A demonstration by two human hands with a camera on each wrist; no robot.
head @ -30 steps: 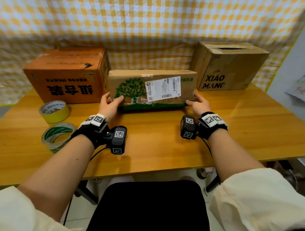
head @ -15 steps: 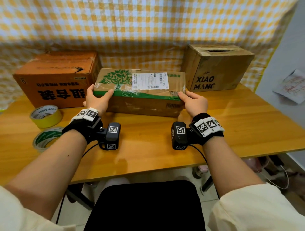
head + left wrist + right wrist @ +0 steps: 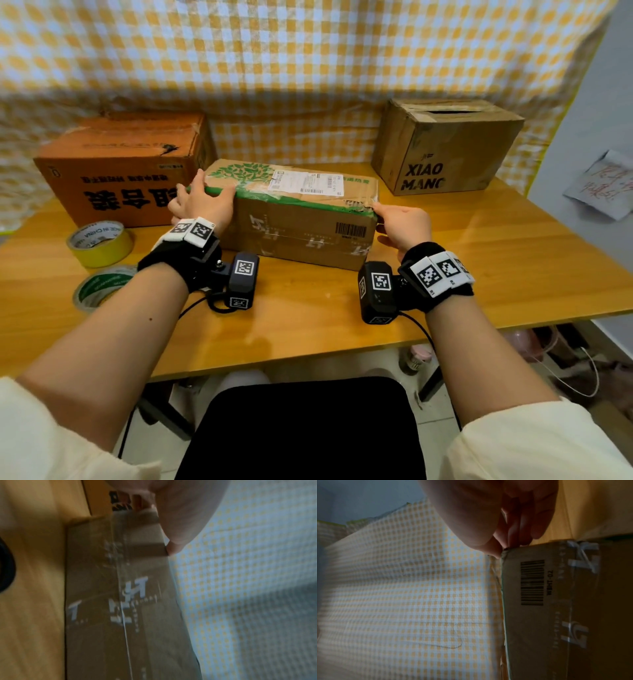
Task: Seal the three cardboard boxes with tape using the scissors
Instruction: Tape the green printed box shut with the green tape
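Note:
The long middle box [image 3: 301, 219] with a green tree print and a shipping label lies on the table between my hands, label side up and tilted back. My left hand [image 3: 202, 205] grips its left end, thumb along the top green edge. My right hand [image 3: 400, 226] holds the right end, with fingertips at the top corner. The left wrist view shows the box's brown taped face [image 3: 120, 601] under my left hand [image 3: 180, 513]. In the right wrist view my right hand [image 3: 496, 513] pinches the corner by the box's barcode [image 3: 532, 582]. I see no scissors.
An orange box [image 3: 120, 164] stands at the back left and a brown XIAO MANG box [image 3: 445, 147] with an open top slot at the back right. A yellow tape roll [image 3: 99, 243] and a green-printed clear roll [image 3: 99, 287] lie at the left of the wooden table [image 3: 513, 257].
Both hands have rolled the middle box over: the label face went from the front to the top, and the brown taped face with the barcode now faces me.

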